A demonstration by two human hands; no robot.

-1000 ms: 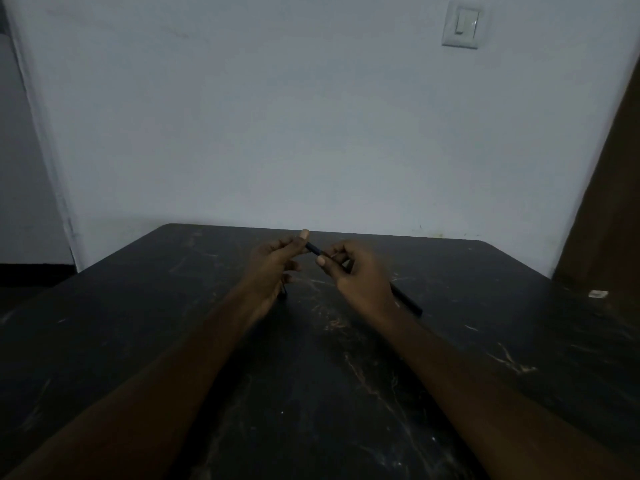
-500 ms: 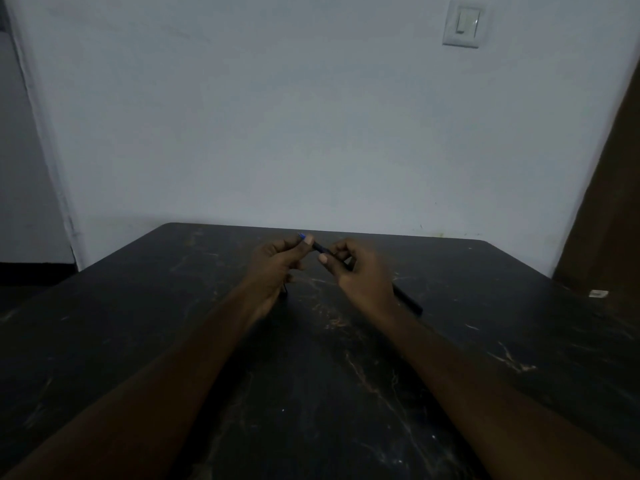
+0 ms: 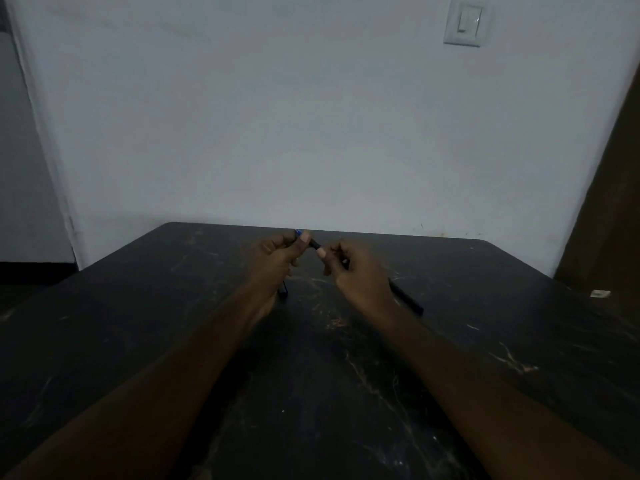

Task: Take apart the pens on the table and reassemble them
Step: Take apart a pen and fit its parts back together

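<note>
Two bare arms reach out from the bottom corners. No sleeves cover them, all the way up to the edge. The left hand (image 3: 277, 258) and the right hand (image 3: 356, 271) wear no gloves, rings, or watch. Short, pale nails show on the thumbs.

You hold one dark pen (image 3: 313, 243) between your two hands, above the far middle of the table. It is tilted, with a small blue end at the upper left. A second dark pen (image 3: 407, 299) lies flat on the table at the right, diagonal. A third dark piece (image 3: 283, 292) lies on the table, mostly hidden, so its shape is unclear.
</note>
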